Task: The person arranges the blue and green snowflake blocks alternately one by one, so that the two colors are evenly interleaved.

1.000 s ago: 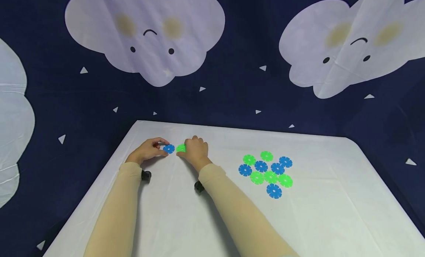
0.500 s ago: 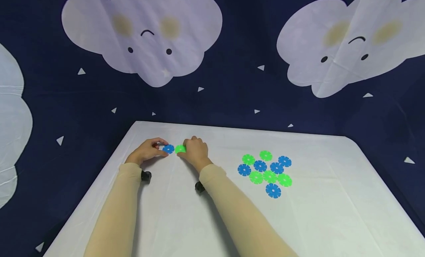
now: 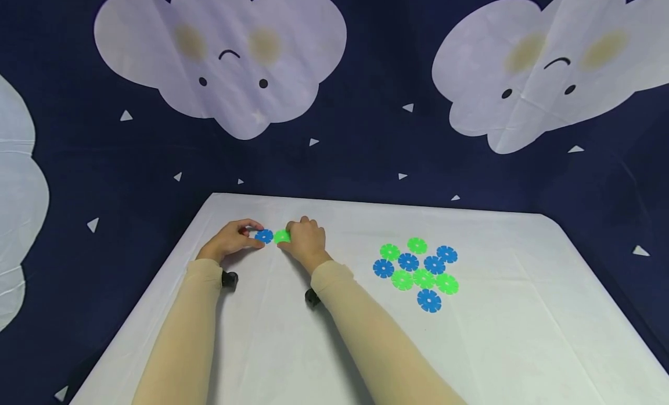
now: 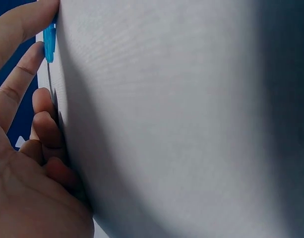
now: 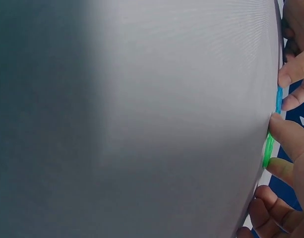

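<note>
Near the back left of the table, my left hand (image 3: 230, 240) holds a flat blue notched interlocking disc (image 3: 263, 236) between thumb and index finger. In the left wrist view the blue disc (image 4: 49, 43) shows edge-on at the fingertips. Just right of it, a green notched interlocking disc (image 3: 282, 236) is pinched by my right hand (image 3: 307, 240), which covers its right side. The two discs lie side by side, edges close together. The right wrist view shows the green disc (image 5: 268, 148) edge-on between thumb and finger, nearly in line with the blue one.
A loose group of several green discs (image 3: 402, 280) and blue discs (image 3: 429, 301) lies on the white table (image 3: 522, 335) to the right. The table's back edge runs just beyond both hands. Behind it hangs a dark blue cloth (image 3: 366, 161) printed with clouds.
The green disc has settled flatter and a little closer to the blue disc. Both hands keep nearly the same place, and the head view has shifted slightly.
</note>
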A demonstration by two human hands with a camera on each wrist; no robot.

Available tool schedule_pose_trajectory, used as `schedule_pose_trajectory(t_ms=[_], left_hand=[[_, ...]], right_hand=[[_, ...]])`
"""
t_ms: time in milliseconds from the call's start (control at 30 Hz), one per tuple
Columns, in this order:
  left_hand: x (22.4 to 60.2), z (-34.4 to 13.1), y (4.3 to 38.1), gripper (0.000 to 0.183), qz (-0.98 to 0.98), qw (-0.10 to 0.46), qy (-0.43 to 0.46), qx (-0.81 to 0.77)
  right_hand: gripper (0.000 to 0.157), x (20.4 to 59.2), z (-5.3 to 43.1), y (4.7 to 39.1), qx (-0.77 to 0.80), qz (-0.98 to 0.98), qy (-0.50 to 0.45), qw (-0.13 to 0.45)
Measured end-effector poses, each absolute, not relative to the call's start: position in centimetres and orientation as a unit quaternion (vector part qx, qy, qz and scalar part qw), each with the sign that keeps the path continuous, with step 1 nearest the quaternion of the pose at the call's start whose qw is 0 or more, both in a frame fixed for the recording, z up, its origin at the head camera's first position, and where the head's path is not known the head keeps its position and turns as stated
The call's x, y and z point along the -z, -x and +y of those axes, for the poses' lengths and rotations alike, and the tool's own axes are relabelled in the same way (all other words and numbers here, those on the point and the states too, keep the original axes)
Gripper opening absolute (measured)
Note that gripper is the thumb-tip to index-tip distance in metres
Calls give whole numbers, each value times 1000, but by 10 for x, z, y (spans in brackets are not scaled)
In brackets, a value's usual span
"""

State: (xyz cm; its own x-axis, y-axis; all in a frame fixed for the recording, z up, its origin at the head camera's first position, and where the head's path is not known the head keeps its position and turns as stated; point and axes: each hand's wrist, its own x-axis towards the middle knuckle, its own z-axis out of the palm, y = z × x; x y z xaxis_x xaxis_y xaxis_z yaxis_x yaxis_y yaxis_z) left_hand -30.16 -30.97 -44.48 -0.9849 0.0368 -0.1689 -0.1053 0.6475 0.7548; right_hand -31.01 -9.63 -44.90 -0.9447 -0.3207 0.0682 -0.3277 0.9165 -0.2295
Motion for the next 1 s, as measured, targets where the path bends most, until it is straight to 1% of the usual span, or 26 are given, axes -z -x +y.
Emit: schedule_pose_trajectory(t_ms=[333,600,800,1000], left_hand=[[445,-308,300,56,904,86,11,-418],[445,-310,299,54,907,88,10,-411],[446,-310,299,56,909,87,7,-407],[446,-310,300,56,913,86,6,-398]], right_hand=[[50,449,-94,308,-114,-978,-172,25],[61,447,-89,310,-109,-974,-198,16],[67,440,-77,314,-128,-964,-231,-25],[59,429,-59,321,-118,-947,-290,-76]])
